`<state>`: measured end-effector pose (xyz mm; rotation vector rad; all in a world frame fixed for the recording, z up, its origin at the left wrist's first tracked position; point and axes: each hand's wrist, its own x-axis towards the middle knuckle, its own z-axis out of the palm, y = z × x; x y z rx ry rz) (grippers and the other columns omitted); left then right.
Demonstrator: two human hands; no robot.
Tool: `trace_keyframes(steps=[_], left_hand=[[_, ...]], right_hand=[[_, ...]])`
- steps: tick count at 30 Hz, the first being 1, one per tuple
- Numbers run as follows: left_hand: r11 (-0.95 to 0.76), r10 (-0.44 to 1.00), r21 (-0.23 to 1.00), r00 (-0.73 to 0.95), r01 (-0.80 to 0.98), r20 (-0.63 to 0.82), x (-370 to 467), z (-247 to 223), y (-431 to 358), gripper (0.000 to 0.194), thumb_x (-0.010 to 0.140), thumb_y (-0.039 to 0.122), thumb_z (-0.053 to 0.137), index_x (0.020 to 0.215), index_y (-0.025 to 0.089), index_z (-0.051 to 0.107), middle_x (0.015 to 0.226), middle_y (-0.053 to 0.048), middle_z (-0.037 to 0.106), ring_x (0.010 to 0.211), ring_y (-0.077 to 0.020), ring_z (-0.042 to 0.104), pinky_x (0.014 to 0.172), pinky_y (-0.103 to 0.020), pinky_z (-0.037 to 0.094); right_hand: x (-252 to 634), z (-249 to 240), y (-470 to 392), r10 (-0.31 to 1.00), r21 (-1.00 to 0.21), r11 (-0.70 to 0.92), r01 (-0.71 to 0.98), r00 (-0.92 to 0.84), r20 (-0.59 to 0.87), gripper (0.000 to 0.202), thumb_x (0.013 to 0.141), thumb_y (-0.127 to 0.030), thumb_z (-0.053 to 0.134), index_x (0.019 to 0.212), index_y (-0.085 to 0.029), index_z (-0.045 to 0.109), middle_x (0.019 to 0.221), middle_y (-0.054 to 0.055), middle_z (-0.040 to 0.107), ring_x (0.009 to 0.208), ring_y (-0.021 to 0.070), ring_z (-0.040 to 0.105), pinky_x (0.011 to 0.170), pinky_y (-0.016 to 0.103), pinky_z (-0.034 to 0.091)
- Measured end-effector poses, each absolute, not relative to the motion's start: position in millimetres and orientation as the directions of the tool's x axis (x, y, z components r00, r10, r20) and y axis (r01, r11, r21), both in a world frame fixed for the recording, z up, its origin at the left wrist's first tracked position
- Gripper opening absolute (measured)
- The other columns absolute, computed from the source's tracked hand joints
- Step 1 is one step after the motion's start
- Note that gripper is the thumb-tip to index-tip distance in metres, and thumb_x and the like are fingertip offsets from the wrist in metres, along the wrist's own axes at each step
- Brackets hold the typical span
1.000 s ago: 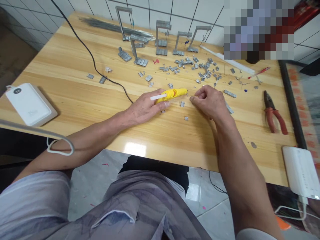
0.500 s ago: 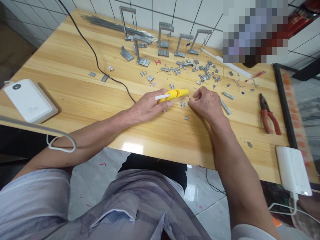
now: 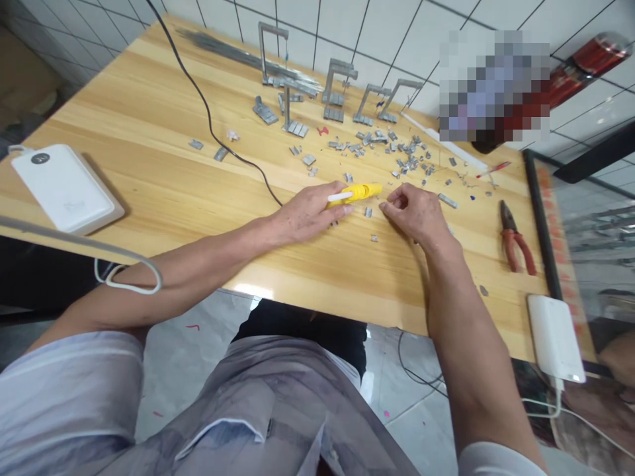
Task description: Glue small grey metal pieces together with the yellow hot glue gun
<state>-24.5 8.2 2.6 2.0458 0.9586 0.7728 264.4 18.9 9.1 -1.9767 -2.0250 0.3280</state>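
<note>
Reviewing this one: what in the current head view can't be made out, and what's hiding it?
All in the head view:
Yellow tool: partly hidden by the left hand.
Right hand: whether it pinches anything is too small to tell.
Pixelated patch: masks whatever lies behind it.
White box at left: the marking on top is too blurred to read.
Black cord: cut off by the top edge.

We hold the yellow tool (image 3: 361,193) in our left hand (image 3: 308,214), its body pointing across toward our right hand (image 3: 413,210), its nose near those fingertips but apart. A white stick (image 3: 339,197) juts from its rear, toward our left wrist.
</note>
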Motion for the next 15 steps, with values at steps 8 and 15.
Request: trace_keyframes(steps=[8, 15], left_hand=[[-0.450, 0.814, 0.822, 0.538, 0.348, 0.218, -24.2, 2.0, 9.6, 0.026, 0.111, 0.049, 0.062, 0.112, 0.023, 0.063, 0.096, -0.004, 0.075, 0.082, -0.0221, 0.071, 0.081, -0.035, 0.054], [-0.484, 0.813, 0.797, 0.522, 0.361, 0.257, -24.4, 2.0, 11.3, 0.027, 0.111, 0.048, 0.062, 0.118, 0.023, 0.066, 0.109, -0.007, 0.077, 0.098, -0.0255, 0.072, 0.091, -0.038, 0.056]], right_hand=[[265.4, 6.8, 21.3, 0.996, -0.331, 0.052, 0.942, -0.026, 0.082, 0.019, 0.090, -0.036, 0.071, 0.080, -0.029, 0.058, 0.088, 0.008, 0.078, 0.087, 0.0296, 0.068, 0.090, 0.044, 0.053], [266.2, 13.4, 17.6, 0.996, -0.377, -0.011, 0.926, 0.042, 0.074, 0.016, 0.090, -0.039, 0.072, 0.081, -0.029, 0.063, 0.086, 0.004, 0.078, 0.083, 0.0274, 0.069, 0.085, 0.042, 0.054]])
